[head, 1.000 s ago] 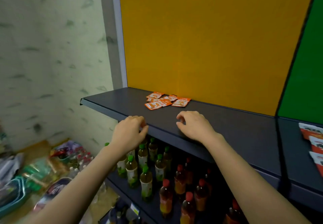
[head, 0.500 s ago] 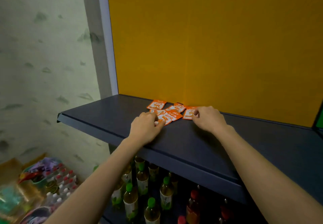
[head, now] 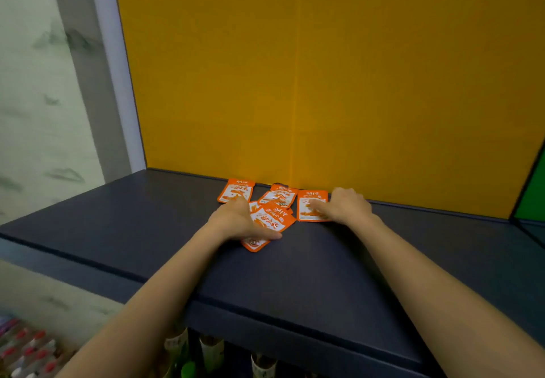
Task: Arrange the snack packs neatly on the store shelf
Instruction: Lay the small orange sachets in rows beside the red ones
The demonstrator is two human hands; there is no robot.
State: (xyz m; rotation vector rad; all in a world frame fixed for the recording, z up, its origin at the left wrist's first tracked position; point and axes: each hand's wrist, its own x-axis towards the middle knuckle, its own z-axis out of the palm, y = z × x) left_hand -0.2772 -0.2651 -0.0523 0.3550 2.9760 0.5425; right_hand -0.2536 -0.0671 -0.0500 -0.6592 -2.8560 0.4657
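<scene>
Several snack packs (head: 274, 218) are lying jumbled at the shelf's (head: 147, 224) back edge; left hand (head: 236, 221) and right hand (head: 345, 205) (both flat, fingers spread, gripping nothing) are pressing down, likely gathering them.

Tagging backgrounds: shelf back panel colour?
Orange-yellow back panel, head view.

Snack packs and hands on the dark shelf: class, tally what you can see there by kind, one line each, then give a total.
Orange snack packs: at least 5 visible; they overlap, so more may be hidden under the left hand.
Hands: 2, the left hand on the overlapped packs and the right hand on the rightmost pack.
Total: 7, all on the shelf.
</scene>
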